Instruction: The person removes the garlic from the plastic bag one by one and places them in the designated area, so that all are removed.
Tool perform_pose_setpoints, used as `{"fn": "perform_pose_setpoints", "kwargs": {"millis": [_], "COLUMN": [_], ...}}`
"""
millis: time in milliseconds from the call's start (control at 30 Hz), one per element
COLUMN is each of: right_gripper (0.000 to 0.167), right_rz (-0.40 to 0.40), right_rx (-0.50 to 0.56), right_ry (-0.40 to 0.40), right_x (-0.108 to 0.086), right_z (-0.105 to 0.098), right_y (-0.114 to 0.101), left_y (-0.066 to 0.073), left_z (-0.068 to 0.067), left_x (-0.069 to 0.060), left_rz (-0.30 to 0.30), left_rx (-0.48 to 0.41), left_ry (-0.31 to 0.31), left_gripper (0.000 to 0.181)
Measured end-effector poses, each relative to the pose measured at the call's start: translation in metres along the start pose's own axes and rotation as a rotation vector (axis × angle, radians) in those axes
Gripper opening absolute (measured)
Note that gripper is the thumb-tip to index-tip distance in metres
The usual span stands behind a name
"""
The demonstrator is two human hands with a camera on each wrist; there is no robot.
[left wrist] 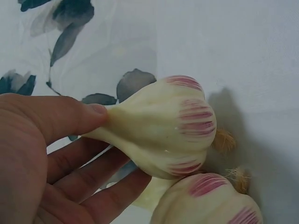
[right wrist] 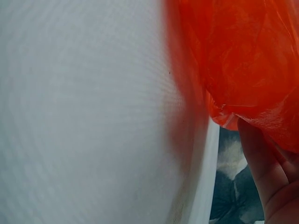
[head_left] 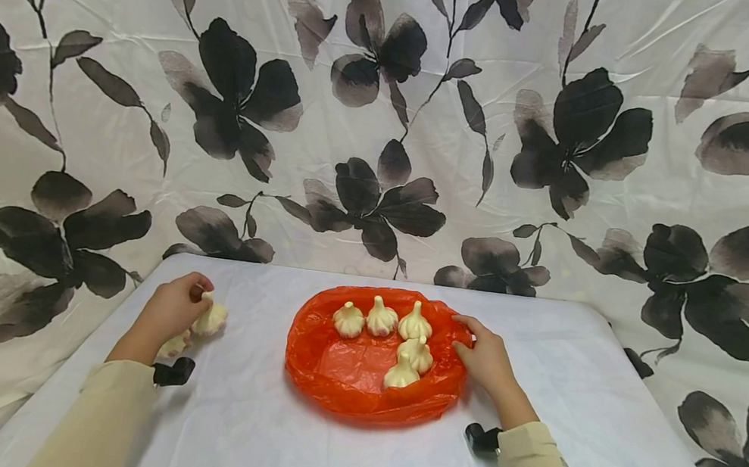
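Observation:
At the left of the table, my left hand (head_left: 170, 311) pinches a pale garlic bulb (left wrist: 159, 126) by its neck, thumb on top. The bulb has purple streaks and a tuft of brown roots. Close below it lies a second garlic bulb (left wrist: 210, 200), partly hidden by the hand and wrist in the head view. My right hand (head_left: 488, 356) grips the right rim of a red plastic bag (head_left: 306, 386), which is spread open on the table. Inside the bag, several garlic bulbs (head_left: 382, 316) stand along its back and right side.
A white cloth covers the table (head_left: 223, 431). Behind it hangs a white curtain (head_left: 463, 235) with dark flowers. Black wrist mounts sit beside the left cuff (head_left: 173, 371) and the right cuff (head_left: 483, 437).

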State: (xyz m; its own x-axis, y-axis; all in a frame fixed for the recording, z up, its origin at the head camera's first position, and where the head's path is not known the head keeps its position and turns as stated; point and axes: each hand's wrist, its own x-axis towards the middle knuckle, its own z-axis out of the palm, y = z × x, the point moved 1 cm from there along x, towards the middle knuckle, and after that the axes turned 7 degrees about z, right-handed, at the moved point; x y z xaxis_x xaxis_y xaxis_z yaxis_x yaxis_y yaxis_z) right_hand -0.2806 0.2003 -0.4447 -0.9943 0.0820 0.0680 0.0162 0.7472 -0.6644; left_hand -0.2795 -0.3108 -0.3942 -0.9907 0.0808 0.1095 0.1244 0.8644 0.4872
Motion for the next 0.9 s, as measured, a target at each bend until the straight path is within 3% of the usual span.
{"fn": "perform_pose_setpoints", "kwargs": {"millis": [300, 667, 900], "right_gripper": [0.047, 0.046, 0.047], "right_rz": [0.008, 0.016, 0.024], "right_rx": [0.001, 0.002, 0.006], "right_ry": [-0.007, -0.011, -0.012], "right_x": [0.0005, 0.0005, 0.0000], "right_z": [0.0000, 0.0007, 0.0002], "right_y": [0.0000, 0.0004, -0.0003], "left_y": [0.0004, -0.0022, -0.0061], "left_z": [0.0032, 0.0091, 0.0070], "left_x": [-0.0013, 0.0008, 0.0002], "left_rz": [0.041, -0.016, -0.006], "left_rx": [0.034, -0.013, 0.026], "left_ry": [0.013, -0.023, -0.020], "left_gripper": [0.030, 0.032, 0.031]}}
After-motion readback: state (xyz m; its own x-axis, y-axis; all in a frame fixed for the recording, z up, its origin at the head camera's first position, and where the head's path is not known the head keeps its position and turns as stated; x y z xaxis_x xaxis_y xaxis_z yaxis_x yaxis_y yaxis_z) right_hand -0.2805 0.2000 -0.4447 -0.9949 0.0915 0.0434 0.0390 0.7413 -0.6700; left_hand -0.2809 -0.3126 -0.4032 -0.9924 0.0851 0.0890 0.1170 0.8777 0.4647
